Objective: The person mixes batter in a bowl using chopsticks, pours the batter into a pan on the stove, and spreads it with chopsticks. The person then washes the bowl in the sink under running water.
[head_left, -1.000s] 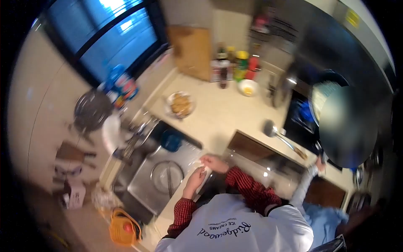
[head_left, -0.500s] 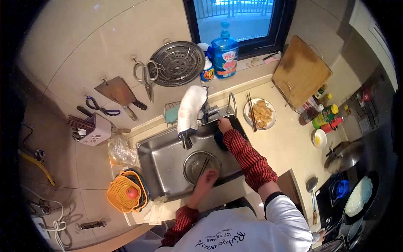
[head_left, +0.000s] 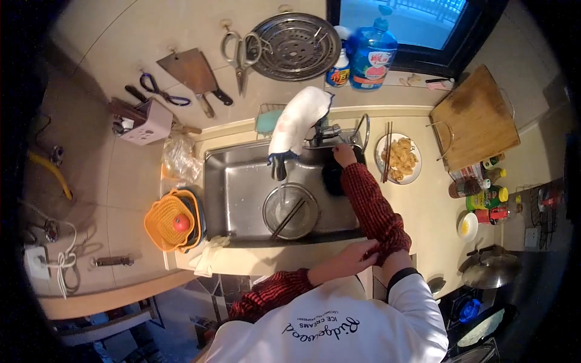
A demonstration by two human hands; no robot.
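Note:
My left hand (head_left: 352, 259) reaches across my body to the red-and-black oversleeve (head_left: 378, 212) on my right forearm. Its fingers are closed on the cuff end. At the back right of the sink (head_left: 242, 175), my right hand (head_left: 344, 155) is closed beside the tap (head_left: 327, 132), just above a dark object (head_left: 333, 179) hanging against the sink wall. What those fingers hold is hidden. A round bowl (head_left: 308, 209) stands in the sink with chopsticks (head_left: 288, 218) lying across it. A white cloth (head_left: 301, 118) covers the spout.
Right of the sink are a plate of food (head_left: 402, 158), a wooden cutting board (head_left: 478, 121) and a small white bowl (head_left: 468, 227). A pan (head_left: 481, 327) sits on the hob. Left are an orange basket (head_left: 158, 227) with a red fruit (head_left: 181, 222) and a knife holder (head_left: 148, 124).
My left hand has left the bowl in the sink and moved right to the oversleeve. My right hand stays at the sink's back corner. The view has shifted.

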